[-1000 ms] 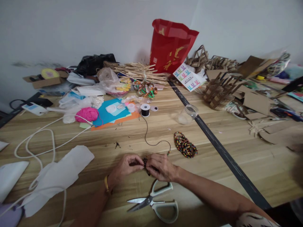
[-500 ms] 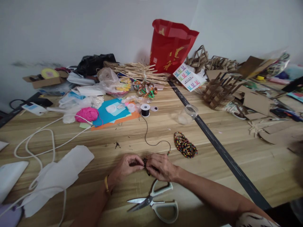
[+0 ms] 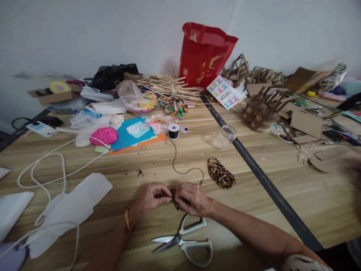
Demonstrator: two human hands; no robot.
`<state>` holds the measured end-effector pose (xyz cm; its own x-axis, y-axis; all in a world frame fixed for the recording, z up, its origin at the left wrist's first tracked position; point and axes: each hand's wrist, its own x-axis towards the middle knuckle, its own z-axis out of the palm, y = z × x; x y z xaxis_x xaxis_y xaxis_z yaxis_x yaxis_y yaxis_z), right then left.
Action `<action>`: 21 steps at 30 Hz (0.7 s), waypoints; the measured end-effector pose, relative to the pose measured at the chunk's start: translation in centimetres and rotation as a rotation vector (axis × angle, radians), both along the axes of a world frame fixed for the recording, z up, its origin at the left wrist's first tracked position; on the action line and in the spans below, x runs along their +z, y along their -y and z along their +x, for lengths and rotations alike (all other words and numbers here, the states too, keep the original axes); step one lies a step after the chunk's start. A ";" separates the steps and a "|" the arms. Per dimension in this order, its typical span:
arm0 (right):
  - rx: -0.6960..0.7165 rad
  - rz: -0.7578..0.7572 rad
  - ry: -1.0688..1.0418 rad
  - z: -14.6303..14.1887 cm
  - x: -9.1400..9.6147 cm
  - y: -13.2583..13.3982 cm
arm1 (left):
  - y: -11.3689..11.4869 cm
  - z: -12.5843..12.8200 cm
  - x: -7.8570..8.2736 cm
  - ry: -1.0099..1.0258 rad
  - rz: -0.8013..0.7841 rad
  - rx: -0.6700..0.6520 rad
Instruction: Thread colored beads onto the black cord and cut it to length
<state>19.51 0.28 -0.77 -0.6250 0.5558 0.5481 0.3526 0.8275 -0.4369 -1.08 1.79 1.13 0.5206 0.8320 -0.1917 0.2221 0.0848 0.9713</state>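
My left hand [image 3: 149, 198] and my right hand [image 3: 191, 199] meet on the wooden table [image 3: 282, 180] near its front edge. Both pinch a small string of dark beads [image 3: 173, 194] between their fingertips. A thin black cord [image 3: 180, 171] runs from the beads in a curve up to a black thread spool [image 3: 173, 131]. A pile of multicoloured beaded strands [image 3: 220, 174] lies just right of the cord. Scissors with pale handles [image 3: 184, 241] lie partly spread below my right hand. A gold bangle sits on my left wrist.
White paper [image 3: 70, 207] and a white cable [image 3: 47, 169] lie at the left. Pink yarn [image 3: 103, 136], blue and orange sheets [image 3: 132, 137], a clear jar [image 3: 224, 136], a red bag [image 3: 204, 54], a bundle of sticks [image 3: 166, 86] and cardboard pieces [image 3: 304, 120] crowd the back and right.
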 end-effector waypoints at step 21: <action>0.011 0.002 -0.016 0.0 0.1 0.0 | -0.1 -0.1 -0.6 0.012 -0.019 -0.004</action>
